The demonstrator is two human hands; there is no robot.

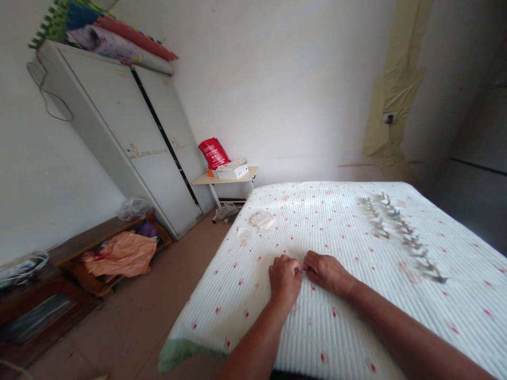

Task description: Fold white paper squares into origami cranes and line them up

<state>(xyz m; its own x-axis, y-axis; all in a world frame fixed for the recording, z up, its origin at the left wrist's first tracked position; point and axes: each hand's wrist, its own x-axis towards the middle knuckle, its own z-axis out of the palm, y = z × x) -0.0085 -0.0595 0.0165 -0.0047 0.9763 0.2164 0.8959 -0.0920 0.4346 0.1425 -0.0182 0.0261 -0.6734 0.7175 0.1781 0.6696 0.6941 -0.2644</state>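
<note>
My left hand [285, 275] and my right hand [325, 270] meet over the near middle of the bed [237, 295], which has a white ribbed cover with small red dots. The fingers of both hands are curled and pinched, fingertip to fingertip. Between them is a tiny dark item, mostly hidden and too small to name. To the right, several small winged or bow-like pieces [412, 241] lie on the cover in slanting rows, blurred in the picture. A clear plastic bag [262, 219] and a small paper slip [244, 233] lie on the far left of the bed.
A small table [204, 180] by the wall holds a red bag [214, 153] and a white box [233, 170]. A tall grey cabinet [119, 111] bears rolled mats [127, 47]. At left stands a low wooden cabinet [43, 311] with an orange plastic bag [122, 253].
</note>
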